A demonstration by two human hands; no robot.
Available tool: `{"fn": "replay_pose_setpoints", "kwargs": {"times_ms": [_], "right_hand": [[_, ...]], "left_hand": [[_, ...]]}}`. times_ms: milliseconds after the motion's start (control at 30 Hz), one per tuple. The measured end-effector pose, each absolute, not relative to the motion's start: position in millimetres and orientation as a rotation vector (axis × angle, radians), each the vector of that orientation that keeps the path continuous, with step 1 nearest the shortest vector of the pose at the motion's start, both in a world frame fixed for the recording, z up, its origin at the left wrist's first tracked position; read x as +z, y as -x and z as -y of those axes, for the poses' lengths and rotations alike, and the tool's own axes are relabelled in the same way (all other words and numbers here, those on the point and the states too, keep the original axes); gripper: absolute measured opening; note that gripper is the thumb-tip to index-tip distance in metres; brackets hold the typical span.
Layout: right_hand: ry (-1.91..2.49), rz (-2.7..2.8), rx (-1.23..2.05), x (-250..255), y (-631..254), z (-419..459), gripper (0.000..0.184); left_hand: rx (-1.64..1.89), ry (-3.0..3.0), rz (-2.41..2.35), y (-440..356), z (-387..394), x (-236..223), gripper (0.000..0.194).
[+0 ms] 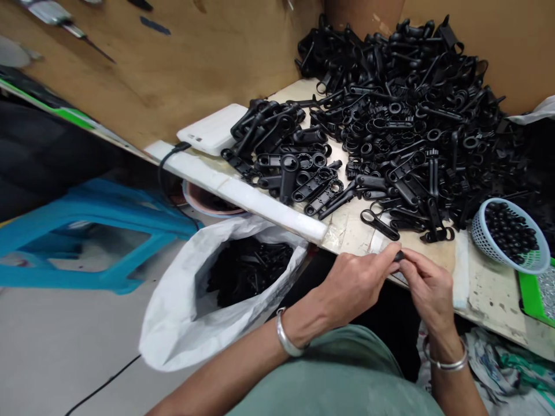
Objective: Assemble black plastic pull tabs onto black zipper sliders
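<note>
My left hand and my right hand meet over the front edge of the worktable. Pinched between the fingertips of both is a small black part, mostly covered, so its exact kind cannot be made out. Just beyond the hands lies a black plastic piece with a ring end, at the front of a large heap of black plastic parts. To the right of my right hand stands a light blue basket holding many small round black knobs.
A smaller group of black crank-like arms lies left of the heap, beside a white box with a cable. Below the edge, a white sack holds black parts. A blue stool stands left. A green tray is far right.
</note>
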State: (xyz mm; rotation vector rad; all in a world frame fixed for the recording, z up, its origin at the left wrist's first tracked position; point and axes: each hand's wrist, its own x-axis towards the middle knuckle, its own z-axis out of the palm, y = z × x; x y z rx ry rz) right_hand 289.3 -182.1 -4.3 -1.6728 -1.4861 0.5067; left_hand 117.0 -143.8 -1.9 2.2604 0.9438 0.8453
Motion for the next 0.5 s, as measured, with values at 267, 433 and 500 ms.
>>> {"fn": "replay_pose_setpoints", "kwargs": {"times_ms": [267,433,500], "right_hand": [[2.016,1.728,-0.199,1.8,-367.9,146.4,0.048],[2.015,1.701,-0.248,-8.9,-371.4,141.8,0.046],[1.922,1.639,-0.277,-4.1,-366.8,148.6,0.045]], "left_hand": [[1.227,-2.538,-1.700,-61.5,71.1,4.0,0.036],[1.037,-2.485,-1.803,-45.3,32.6,-0.7,0.033],[1.081,-2.444,-1.778,-49.1,36.8,5.8,0.032]]}}
